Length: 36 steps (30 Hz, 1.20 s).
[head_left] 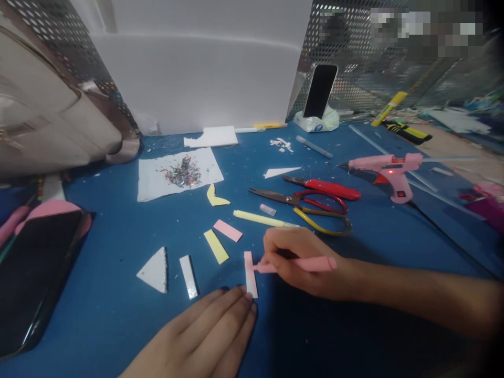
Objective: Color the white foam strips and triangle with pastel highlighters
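Note:
My right hand (303,245) grips a pink marker (318,264), its tip touching a small strip (251,278) that is partly pink and partly white. The fingers of my left hand (208,336) lie flat, their tips pressing on the strip's lower end. To the left lie a white strip (189,277), a yellow strip (216,247), a pink strip (228,230) and a white triangular piece (153,270). Just beyond my right hand are a yellow marker (262,218), a pink marker cap (268,210) and scissors (293,199) with yellow and red handles.
A pink glue gun (394,170) with a lit light rests at right, its cord trailing. Glitter (183,171) sits on white paper (149,184). Other objects are a yellow cutter (409,132), a phone (321,92) propped up behind, and another phone (35,273) at left.

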Available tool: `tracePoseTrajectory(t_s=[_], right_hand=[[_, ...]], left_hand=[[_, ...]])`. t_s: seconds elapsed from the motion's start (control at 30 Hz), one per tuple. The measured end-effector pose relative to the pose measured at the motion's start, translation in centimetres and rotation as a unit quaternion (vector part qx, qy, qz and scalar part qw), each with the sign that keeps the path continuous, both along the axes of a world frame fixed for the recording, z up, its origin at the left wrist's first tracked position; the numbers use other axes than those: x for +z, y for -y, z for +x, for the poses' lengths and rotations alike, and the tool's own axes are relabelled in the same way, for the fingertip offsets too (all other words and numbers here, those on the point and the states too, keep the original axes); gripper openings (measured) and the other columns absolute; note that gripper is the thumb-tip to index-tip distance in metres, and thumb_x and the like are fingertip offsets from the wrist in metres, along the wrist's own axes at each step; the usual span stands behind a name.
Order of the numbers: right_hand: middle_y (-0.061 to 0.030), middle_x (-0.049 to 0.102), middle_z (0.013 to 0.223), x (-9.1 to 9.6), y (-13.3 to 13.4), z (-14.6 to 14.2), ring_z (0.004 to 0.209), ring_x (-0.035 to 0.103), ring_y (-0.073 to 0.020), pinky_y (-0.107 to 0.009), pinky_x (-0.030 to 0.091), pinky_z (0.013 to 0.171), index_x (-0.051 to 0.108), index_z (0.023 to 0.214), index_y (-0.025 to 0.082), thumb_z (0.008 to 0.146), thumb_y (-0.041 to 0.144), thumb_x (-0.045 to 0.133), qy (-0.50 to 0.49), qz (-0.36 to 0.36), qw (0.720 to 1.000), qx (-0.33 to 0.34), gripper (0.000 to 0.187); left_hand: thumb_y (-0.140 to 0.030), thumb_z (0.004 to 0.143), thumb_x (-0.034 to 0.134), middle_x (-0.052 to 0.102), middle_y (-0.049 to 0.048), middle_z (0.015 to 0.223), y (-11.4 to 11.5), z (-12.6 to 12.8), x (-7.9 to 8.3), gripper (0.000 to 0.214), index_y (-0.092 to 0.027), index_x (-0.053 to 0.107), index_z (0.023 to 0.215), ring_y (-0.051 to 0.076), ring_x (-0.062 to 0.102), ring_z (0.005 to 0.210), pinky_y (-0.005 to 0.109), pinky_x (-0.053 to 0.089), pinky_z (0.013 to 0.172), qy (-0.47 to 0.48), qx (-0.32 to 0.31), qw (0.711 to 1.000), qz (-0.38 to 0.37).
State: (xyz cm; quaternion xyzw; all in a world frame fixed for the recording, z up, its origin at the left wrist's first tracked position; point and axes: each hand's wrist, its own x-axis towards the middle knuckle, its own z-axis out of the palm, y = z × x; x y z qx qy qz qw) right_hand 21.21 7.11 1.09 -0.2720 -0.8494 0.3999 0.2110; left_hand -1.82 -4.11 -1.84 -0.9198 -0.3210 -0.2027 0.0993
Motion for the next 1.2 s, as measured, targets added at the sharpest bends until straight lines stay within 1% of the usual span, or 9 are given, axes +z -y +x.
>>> tracePoseTrajectory(t_s=[0.1, 0.2, 0.33, 0.5, 0.73, 0.83, 0.97, 1.1, 1.2], right_hand=[[0.0023, 0.051, 0.072, -0.06, -0.03, -0.09, 0.064, 0.045, -0.0104, -0.025, 0.036, 0.058, 0.05, 0.077, 0.017, 0.093, 0.016, 0.047, -0.005, -0.001, 0.999, -0.046, 0.016], [0.0025, 0.051, 0.072, -0.09, -0.06, -0.15, 0.063, 0.044, -0.0103, -0.025, 0.035, 0.057, 0.049, 0.075, 0.017, 0.092, 0.017, 0.05, -0.007, -0.006, 0.999, -0.03, 0.017], [0.003, 0.049, 0.072, 0.0, -0.11, -0.14, 0.064, 0.044, -0.0101, -0.024, 0.035, 0.058, 0.049, 0.077, 0.017, 0.094, 0.018, 0.05, -0.01, -0.008, 0.999, -0.046, 0.017], [0.0029, 0.05, 0.073, 0.08, -0.2, -0.17, 0.065, 0.045, -0.0103, -0.024, 0.036, 0.059, 0.049, 0.077, 0.017, 0.094, 0.02, 0.051, -0.003, -0.012, 0.999, -0.033, 0.018], [0.0024, 0.05, 0.072, 0.11, -0.21, -0.22, 0.064, 0.045, -0.0105, -0.024, 0.035, 0.058, 0.05, 0.075, 0.017, 0.094, 0.021, 0.05, -0.002, -0.019, 0.999, -0.031, 0.02], [0.0019, 0.051, 0.072, 0.22, -0.21, -0.16, 0.064, 0.045, -0.0107, -0.025, 0.035, 0.058, 0.049, 0.075, 0.017, 0.093, 0.02, 0.048, -0.006, -0.014, 0.999, -0.036, 0.019], [0.0017, 0.053, 0.07, 0.31, -0.21, -0.02, 0.063, 0.047, -0.0103, -0.025, 0.036, 0.058, 0.046, 0.072, 0.017, 0.09, 0.016, 0.047, 0.003, -0.021, 0.999, 0.04, 0.018], [0.0009, 0.054, 0.074, 0.17, -0.19, -0.02, 0.066, 0.048, -0.0108, -0.025, 0.037, 0.06, 0.05, 0.076, 0.017, 0.091, 0.017, 0.048, -0.003, -0.01, 1.0, 0.009, 0.015], [0.0015, 0.054, 0.071, 0.15, -0.17, -0.05, 0.063, 0.047, -0.0102, -0.024, 0.037, 0.059, 0.049, 0.075, 0.017, 0.092, 0.02, 0.049, 0.002, -0.022, 0.999, 0.042, 0.018]], left_hand=[[-0.007, 0.097, 0.037, 0.062, 0.0037, 0.13, 0.0, 0.05, 0.04, 0.039, -0.013, 0.06, 0.128, 0.018, 0.055, 0.123, 0.035, 0.032, 0.116, -0.005, -0.003, 1.0, 0.006], [-0.007, 0.098, 0.037, 0.062, 0.0032, 0.131, 0.21, 0.0, 0.08, 0.039, -0.014, 0.059, 0.129, 0.018, 0.054, 0.125, 0.034, 0.034, 0.115, -0.003, 0.003, 1.0, -0.001], [-0.009, 0.098, 0.037, 0.061, 0.0034, 0.132, 0.26, -0.05, -0.01, 0.039, -0.013, 0.057, 0.131, 0.018, 0.051, 0.128, 0.035, 0.03, 0.117, 0.0, 0.003, 1.0, -0.004], [-0.008, 0.099, 0.036, 0.06, 0.003, 0.132, 0.02, 0.07, -0.03, 0.039, -0.014, 0.058, 0.13, 0.018, 0.05, 0.129, 0.035, 0.028, 0.118, -0.007, 0.002, 1.0, -0.004], [-0.01, 0.1, 0.035, 0.061, 0.0037, 0.132, 0.17, -0.15, 0.13, 0.038, -0.014, 0.058, 0.13, 0.018, 0.054, 0.125, 0.033, 0.039, 0.112, -0.013, -0.003, 1.0, -0.001], [-0.01, 0.1, 0.036, 0.06, 0.0037, 0.133, 0.13, -0.17, 0.08, 0.038, -0.013, 0.057, 0.131, 0.018, 0.053, 0.126, 0.034, 0.034, 0.115, -0.017, -0.009, 1.0, 0.003], [-0.009, 0.098, 0.037, 0.061, 0.0025, 0.131, 0.17, -0.03, 0.01, 0.038, -0.014, 0.058, 0.13, 0.018, 0.051, 0.128, 0.035, 0.024, 0.119, 0.004, 0.003, 1.0, -0.008], [-0.009, 0.098, 0.037, 0.062, 0.0025, 0.13, 0.05, -0.02, 0.11, 0.038, -0.014, 0.06, 0.128, 0.017, 0.053, 0.125, 0.034, 0.023, 0.12, -0.003, -0.002, 1.0, -0.001], [-0.008, 0.098, 0.037, 0.063, 0.0024, 0.128, -0.09, -0.01, 0.16, 0.038, -0.014, 0.061, 0.126, 0.017, 0.053, 0.124, 0.034, 0.022, 0.12, -0.003, -0.007, 1.0, 0.001]])
